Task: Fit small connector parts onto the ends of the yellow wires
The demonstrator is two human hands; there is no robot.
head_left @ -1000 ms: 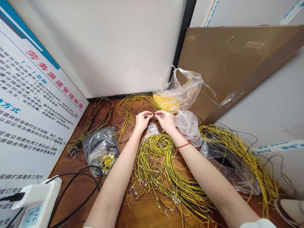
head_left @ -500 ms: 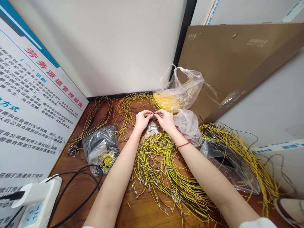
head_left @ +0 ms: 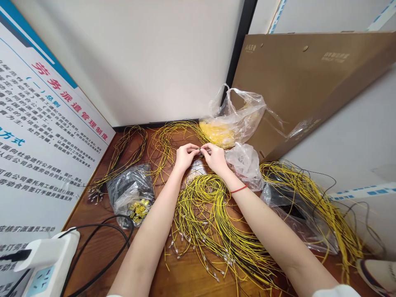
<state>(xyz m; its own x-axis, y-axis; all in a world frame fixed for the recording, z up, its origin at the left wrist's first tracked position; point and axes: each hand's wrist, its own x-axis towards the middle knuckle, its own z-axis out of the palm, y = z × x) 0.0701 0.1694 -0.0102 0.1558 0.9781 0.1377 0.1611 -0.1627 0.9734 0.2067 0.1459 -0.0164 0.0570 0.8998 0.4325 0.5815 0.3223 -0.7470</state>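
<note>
A clear plastic bag (head_left: 131,194) at the left has small yellow pieces (head_left: 139,211) at its mouth, a knotted-handled translucent bag (head_left: 244,117) by the brown panel (head_left: 297,86) holds a yellow mass, and the contents of the crumpled bag (head_left: 246,165) below it are unclear. Both forearms reach forward over the wooden surface, the left hand (head_left: 185,156) and right hand (head_left: 215,156) meeting with fingertips pinched narrowly on a tiny dark piece (head_left: 201,152), just beyond the coiled yellow-and-black wires (head_left: 213,194).

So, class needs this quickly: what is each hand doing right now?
Left hand: fingertips pinched on a tiny dark piece.
Right hand: pinched at the same piece; its exact kind can't be told.
</note>
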